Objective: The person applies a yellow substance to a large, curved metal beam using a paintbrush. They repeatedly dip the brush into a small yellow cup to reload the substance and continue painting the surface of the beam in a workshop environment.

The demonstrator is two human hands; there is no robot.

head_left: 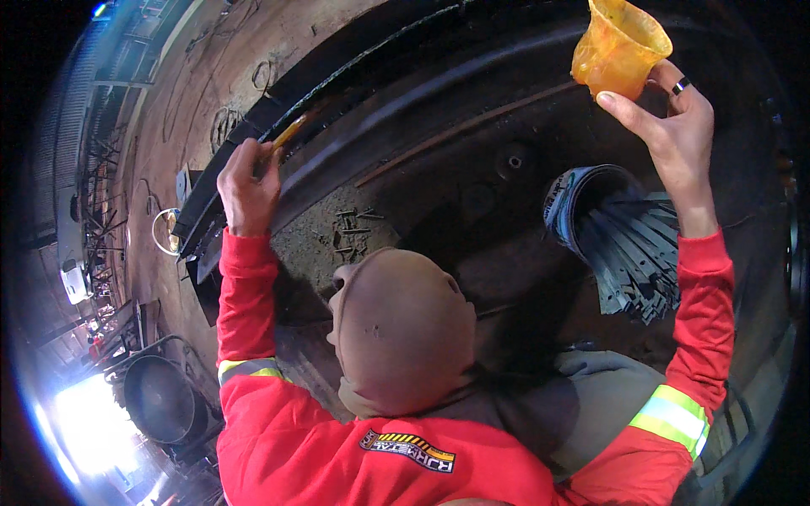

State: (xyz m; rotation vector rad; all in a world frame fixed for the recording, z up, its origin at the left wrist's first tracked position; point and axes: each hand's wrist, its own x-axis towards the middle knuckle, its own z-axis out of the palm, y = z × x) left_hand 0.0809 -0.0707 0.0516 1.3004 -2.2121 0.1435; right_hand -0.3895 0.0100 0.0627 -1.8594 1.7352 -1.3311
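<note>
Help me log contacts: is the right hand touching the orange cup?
Touching. The head view shows the right hand gripping the orange cup near its base, the thumb against its lower edge.

The floor (198, 72) is brown and dusty in appearance, with loops of wire (264, 76) lying on it at upper left. Ribbed grey sheeting (51, 131) lines the far left. A glaring white opening (97, 430), door or window undetermined, shows at lower left; a small bluish light (99, 9) shows at upper left.
</note>
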